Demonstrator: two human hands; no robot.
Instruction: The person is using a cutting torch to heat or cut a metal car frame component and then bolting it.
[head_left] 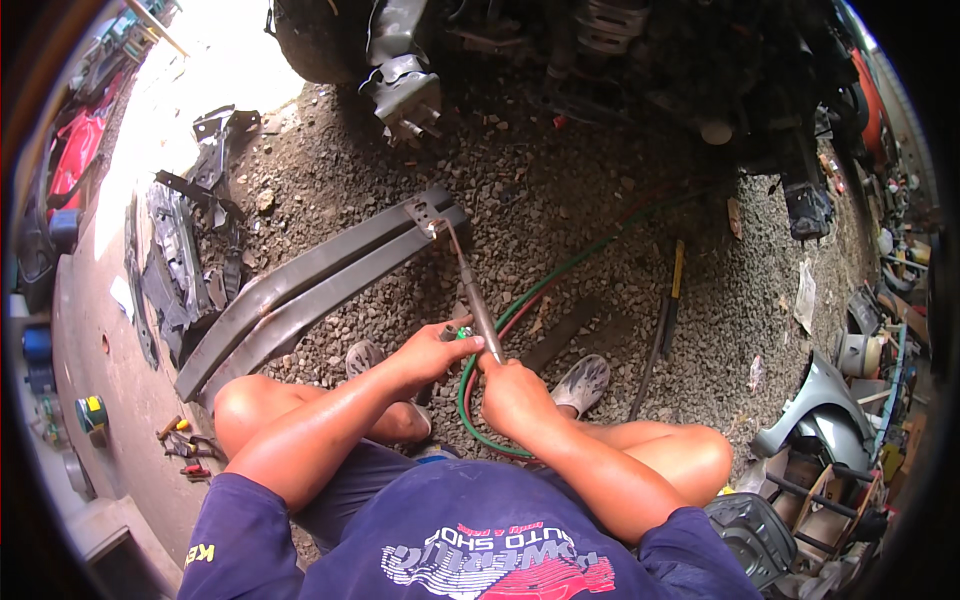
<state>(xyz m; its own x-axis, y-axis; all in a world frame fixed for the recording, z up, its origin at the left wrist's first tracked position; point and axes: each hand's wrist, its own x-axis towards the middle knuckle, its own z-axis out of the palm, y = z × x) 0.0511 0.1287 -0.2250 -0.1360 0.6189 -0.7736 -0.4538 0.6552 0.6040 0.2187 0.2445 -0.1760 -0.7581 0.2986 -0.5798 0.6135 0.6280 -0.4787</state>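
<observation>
Head view: your R hand [515, 400] is closed firmly round the rear of a long grey metal torch w/ a thin coppery neck [480, 310], which slants up and away, its tip at the far end of a curved grey steel beam w/ two parallel rails [320, 270]; can't tell if the tip touches the metal. Your L hand [438, 355] is just beside the torch body, thumb & fingers drawn narrow at a small bright green piece [463, 333]; can't tell if it's gripped or only touched, nor if it's part of the torch. The beam lies diagonally on grey loose gravel [620, 240], near end by your L knee, its flat end plate w/ holes [427, 210] farthest from you. A green rubber hose [545, 287] and a thinner-looking red hose [517, 322] loop past your R hand & run off to the upper R. Farther R, a slim bar w/ a yellow section [679, 270] lies on the gravel, well apart from both hands. Dark broken metal parts [178, 260] sit L of the beam; small hand tools w/ yellow & red handles [186, 446] are on the concrete, lower L. A silver-grey curved car panel [822, 412] stands far R, near misc. clutter. Up top, a grey metal bracket w/ studs [405, 95] hangs over the gravel.
</observation>
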